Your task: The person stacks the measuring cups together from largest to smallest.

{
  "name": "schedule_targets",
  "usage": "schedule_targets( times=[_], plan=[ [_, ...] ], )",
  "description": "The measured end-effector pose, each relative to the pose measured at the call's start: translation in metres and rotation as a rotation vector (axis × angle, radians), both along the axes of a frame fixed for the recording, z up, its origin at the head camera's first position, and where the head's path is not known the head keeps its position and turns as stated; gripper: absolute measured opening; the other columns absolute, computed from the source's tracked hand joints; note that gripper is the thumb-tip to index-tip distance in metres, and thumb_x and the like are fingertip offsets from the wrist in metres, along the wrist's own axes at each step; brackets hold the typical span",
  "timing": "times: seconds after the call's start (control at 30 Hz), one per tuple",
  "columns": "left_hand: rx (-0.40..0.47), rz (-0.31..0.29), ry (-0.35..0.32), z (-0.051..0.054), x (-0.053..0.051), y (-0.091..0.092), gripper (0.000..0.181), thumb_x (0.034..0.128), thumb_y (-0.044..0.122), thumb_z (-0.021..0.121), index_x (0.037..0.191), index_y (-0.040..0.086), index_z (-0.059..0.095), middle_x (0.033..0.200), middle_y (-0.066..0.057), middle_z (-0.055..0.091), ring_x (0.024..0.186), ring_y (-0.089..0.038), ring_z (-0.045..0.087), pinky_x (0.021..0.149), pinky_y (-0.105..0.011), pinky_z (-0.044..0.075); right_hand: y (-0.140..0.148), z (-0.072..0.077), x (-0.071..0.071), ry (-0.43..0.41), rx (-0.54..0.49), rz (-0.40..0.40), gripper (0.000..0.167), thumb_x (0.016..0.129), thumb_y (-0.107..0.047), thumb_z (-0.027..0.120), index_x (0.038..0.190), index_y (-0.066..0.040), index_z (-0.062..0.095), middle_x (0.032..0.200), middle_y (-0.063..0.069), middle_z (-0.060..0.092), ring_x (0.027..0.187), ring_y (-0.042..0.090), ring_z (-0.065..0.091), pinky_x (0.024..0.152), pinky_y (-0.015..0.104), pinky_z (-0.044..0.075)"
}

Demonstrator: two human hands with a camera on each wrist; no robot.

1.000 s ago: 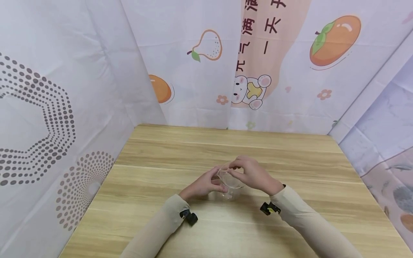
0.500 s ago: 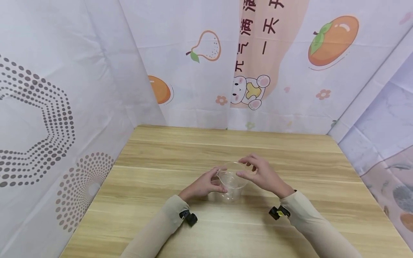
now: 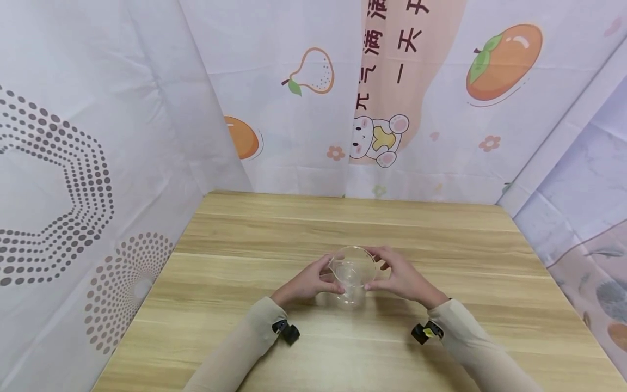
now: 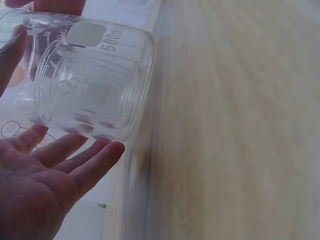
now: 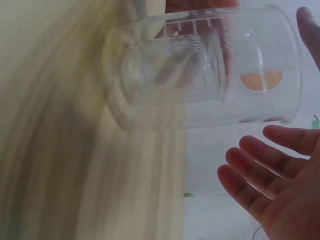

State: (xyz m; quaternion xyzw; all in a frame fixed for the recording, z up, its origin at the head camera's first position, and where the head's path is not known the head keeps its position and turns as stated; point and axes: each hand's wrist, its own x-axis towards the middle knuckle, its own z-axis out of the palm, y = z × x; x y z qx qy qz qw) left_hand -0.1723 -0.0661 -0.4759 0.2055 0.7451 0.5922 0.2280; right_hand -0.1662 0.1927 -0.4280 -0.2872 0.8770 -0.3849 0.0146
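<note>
A clear glass beaker (image 3: 350, 296) marked 500 ml stands upright on the wooden table. Nested inside it is a smaller glass beaker (image 4: 92, 92) with its own printed scale. My left hand (image 3: 308, 281) holds the large beaker from the left, thumb on the near side and fingertips against the far wall. On the other side, my right hand (image 3: 399, 276) is spread around the beaker near the rim. In the right wrist view its fingers (image 5: 250, 172) are extended, with a small gap between them and the glass.
The wood-grain table (image 3: 235, 228) extends around the beakers on all sides. A printed white curtain (image 3: 294, 125) hangs behind its far edge, and a dotted curtain (image 3: 142, 179) hangs along the left. Each wrist wears a small black camera (image 3: 289, 332).
My right hand has come away from inside the large beaker's mouth, moved right, and lowered to the beaker's right side. The left hand has kept its hold.
</note>
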Motion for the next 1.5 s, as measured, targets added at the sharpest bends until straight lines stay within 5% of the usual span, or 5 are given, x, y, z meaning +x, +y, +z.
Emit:
schedule_targets(
  times=[0.27, 0.63, 1.5],
  plan=[
    [0.014, -0.009, -0.001, -0.001, -0.001, 0.000, 0.079, 0.0827, 0.015, 0.078, 0.149, 0.017, 0.035, 0.145, -0.014, 0.050, 0.131, -0.033, 0.052, 0.102, -0.036, 0.052, -0.004, -0.015, 0.003, -0.092, -0.047, 0.020, 0.091, 0.070, -0.024, 0.088, 0.146, -0.007, 0.041, 0.127, 0.017, 0.061, 0.112, 0.032, 0.057, 0.085, 0.043, 0.055],
    [-0.003, -0.012, 0.023, -0.005, -0.002, 0.001, 0.078, 0.0820, 0.017, 0.079, 0.148, 0.016, 0.036, 0.145, -0.013, 0.050, 0.132, -0.032, 0.051, 0.104, -0.038, 0.050, -0.009, -0.028, 0.006, -0.092, -0.073, -0.017, 0.092, 0.070, -0.027, 0.088, 0.145, -0.001, 0.041, 0.129, 0.017, 0.061, 0.112, 0.032, 0.060, 0.089, 0.040, 0.055],
    [-0.049, -0.024, 0.065, -0.001, -0.004, -0.001, 0.070, 0.0802, 0.021, 0.081, 0.138, 0.014, 0.042, 0.154, -0.006, 0.040, 0.138, -0.027, 0.045, 0.114, -0.044, 0.039, -0.015, -0.027, 0.010, -0.071, -0.063, -0.061, 0.087, 0.070, -0.032, 0.087, 0.141, -0.003, 0.046, 0.127, 0.015, 0.064, 0.109, 0.028, 0.063, 0.088, 0.037, 0.056]
  ],
)
